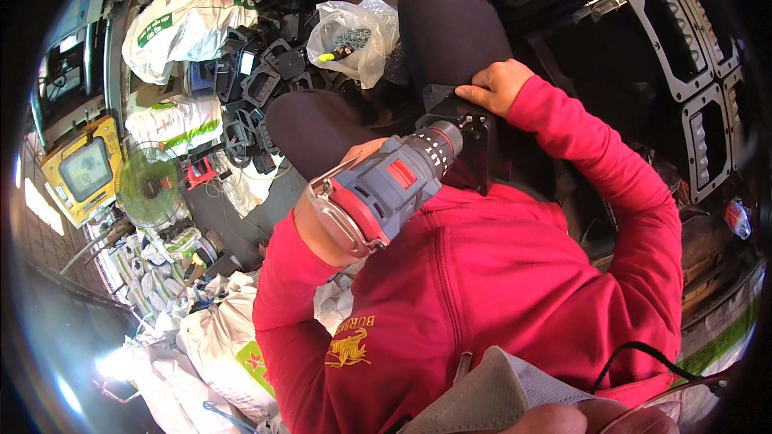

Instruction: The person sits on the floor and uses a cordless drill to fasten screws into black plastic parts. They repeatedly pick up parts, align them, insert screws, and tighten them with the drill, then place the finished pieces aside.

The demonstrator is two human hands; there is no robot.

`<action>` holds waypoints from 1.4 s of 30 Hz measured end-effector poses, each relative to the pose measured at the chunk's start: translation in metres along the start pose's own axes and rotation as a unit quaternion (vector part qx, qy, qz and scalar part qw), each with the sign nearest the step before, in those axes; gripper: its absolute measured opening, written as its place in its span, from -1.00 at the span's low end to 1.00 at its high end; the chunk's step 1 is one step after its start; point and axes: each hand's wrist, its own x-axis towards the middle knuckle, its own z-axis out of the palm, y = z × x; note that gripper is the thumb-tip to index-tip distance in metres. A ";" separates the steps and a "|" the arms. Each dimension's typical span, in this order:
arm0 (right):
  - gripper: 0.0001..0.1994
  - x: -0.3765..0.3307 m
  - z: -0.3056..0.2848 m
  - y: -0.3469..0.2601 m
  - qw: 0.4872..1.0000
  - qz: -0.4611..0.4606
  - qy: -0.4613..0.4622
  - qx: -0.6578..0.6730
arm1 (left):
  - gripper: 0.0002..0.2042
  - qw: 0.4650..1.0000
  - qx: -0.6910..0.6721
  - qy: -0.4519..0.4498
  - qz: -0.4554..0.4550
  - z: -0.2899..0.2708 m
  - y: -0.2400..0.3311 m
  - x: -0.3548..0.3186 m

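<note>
Left hand (338, 217) gripping grey-red drill (386, 189), right hand (500, 84) pinching black plastic part (470, 141), white green-labelled sacks (181, 24) beyond

Drill (386, 193) in left hand (322, 225), against part (474, 141) on lap under right hand (498, 84); bag (354, 36) beyond knees.

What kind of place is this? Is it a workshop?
Probably a small workshop or assembly spot. The left hand holds a power drill against a black plastic part steadied by the right hand. Piles of similar black frames and stuffed sacks lie around.
</note>
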 end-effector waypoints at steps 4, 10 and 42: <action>-0.54 0.001 0.001 0.000 1.000 0.008 -0.014 -0.011 | -0.50 0.999 -0.046 0.008 0.003 0.004 0.002 0.005; -0.55 -0.002 0.009 0.003 1.000 0.015 0.000 -0.024 | -0.46 0.986 -0.166 -0.003 -0.011 0.007 0.003 0.009; -0.36 -0.057 -0.004 -0.085 0.577 -0.037 -0.060 0.814 | -0.43 0.844 -0.519 0.131 0.036 0.035 -0.002 -0.045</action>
